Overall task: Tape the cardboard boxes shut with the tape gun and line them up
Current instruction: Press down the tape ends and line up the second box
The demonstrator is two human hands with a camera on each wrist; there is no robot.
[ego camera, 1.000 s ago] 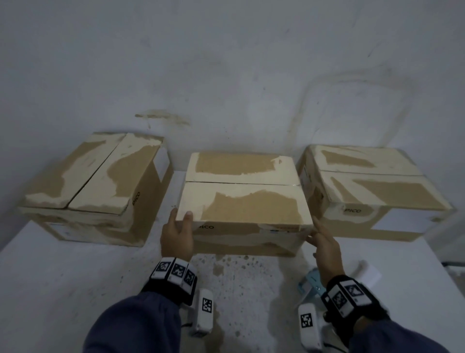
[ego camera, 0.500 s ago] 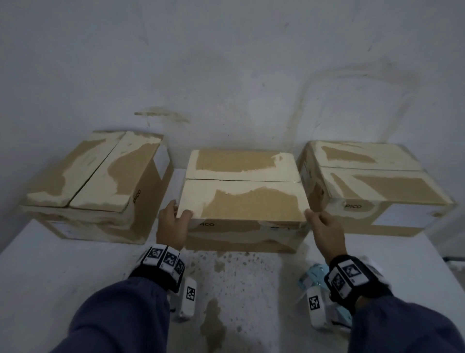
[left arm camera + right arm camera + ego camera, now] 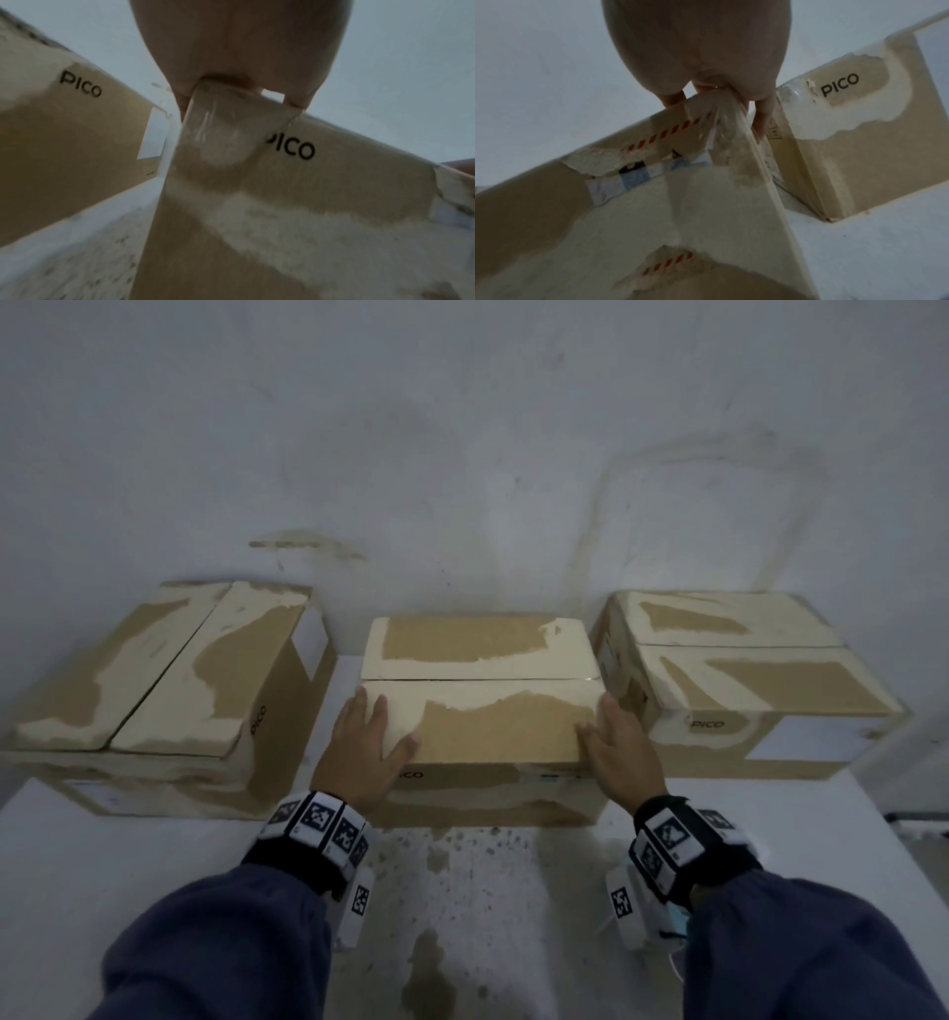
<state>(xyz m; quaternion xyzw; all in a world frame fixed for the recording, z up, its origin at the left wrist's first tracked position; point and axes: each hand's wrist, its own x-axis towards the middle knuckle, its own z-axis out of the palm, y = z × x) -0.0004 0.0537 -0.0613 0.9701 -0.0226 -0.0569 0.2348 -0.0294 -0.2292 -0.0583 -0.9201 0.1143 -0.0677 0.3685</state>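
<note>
Three brown PICO cardboard boxes with closed flaps stand in a row against the wall. My hands are on the front corners of the middle box [image 3: 482, 726]. My left hand [image 3: 362, 747] covers the front left corner, thumb on top and straight fingers along the side. My right hand [image 3: 613, 752] covers the front right corner the same way. Clear tape [image 3: 218, 142] runs over the left corner under my palm. The left box [image 3: 154, 680] sits angled; the right box [image 3: 744, 680] is close beside my right fingers [image 3: 762, 119]. A light blue object [image 3: 674, 916] shows under my right wrist, mostly hidden.
The boxes stand on a white table [image 3: 102, 875] with brown stains at the front middle. A stained grey wall [image 3: 462, 454] is right behind them. A narrow gap separates the middle box from the left one; on the right the boxes nearly touch.
The middle box has slid back toward the wall, into line with the other two. Both hands went forward with it and now lie further over its front corners.
</note>
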